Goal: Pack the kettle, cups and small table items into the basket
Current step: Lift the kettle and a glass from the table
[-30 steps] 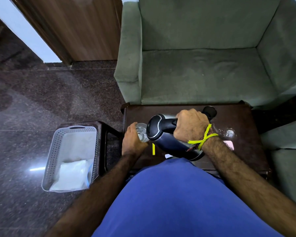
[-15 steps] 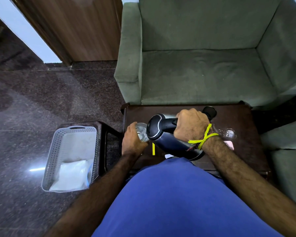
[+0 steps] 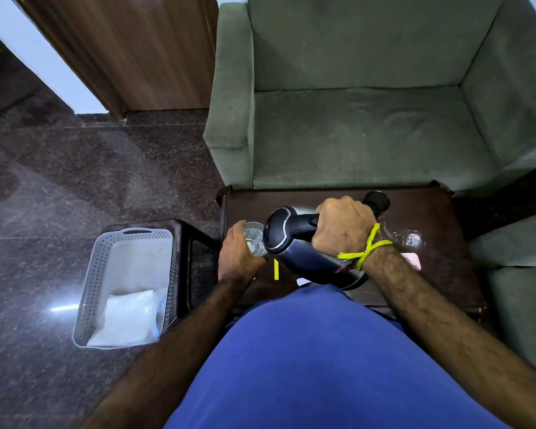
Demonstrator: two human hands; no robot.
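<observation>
My right hand (image 3: 344, 224) grips the handle of a dark kettle (image 3: 310, 258), tilted with its spout leaning left over a clear glass cup (image 3: 253, 238). My left hand (image 3: 237, 258) holds that cup on the dark wooden table (image 3: 446, 274). A second clear glass (image 3: 410, 239) stands on the table to the right of my wrist. The kettle's black base (image 3: 376, 201) sits at the table's far edge. A yellow strip (image 3: 276, 269) and a pink item (image 3: 413, 260) lie on the table. The grey perforated basket (image 3: 90, 289) sits lower left with a white packet (image 3: 127, 317) inside.
A green sofa (image 3: 369, 134) stands right behind the table. The basket rests on a low dark stool (image 3: 195, 243) over a dark stone floor (image 3: 44, 196). A wooden door (image 3: 130, 51) is at the far left. More green cushion (image 3: 523, 289) lies to the right.
</observation>
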